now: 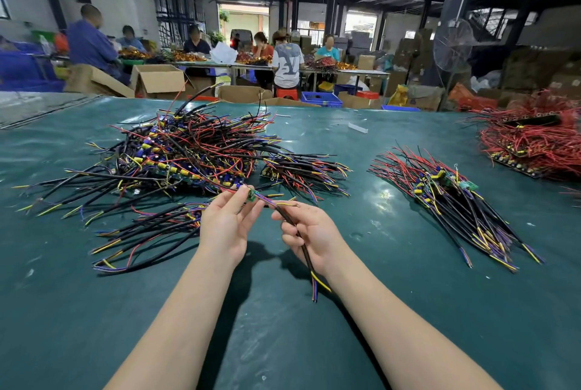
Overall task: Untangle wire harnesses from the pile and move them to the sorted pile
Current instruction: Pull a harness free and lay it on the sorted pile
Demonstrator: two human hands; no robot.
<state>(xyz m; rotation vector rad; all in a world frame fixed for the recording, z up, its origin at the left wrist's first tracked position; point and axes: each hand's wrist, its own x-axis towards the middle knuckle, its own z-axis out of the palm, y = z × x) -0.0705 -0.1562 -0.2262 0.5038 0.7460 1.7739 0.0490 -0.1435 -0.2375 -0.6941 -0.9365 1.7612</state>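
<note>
Hands are working close together without touching: your left hand point(228, 226) is pinching the small green board end of one harness point(307, 259) at its fingertips. Your right hand point(314, 232) is curling round the black sheath, with the yellow and blue tails hanging free below your wrist. You are holding the harness just off the green table point(283, 342), right at the near edge of the tangled pile point(188, 150). Thin red leads by your left fingertips seem to be running back into that heap, so I am judging it not fully free. You are doing best by pinching the board rather than the thin wires, and by drawing slowly toward yourself while watching which strands are lifting with it. If others are rising, you should be easing back and threading the leads out, not tugging. The sorted pile point(446, 201) is lying well off to your right, tails toward your side
</note>
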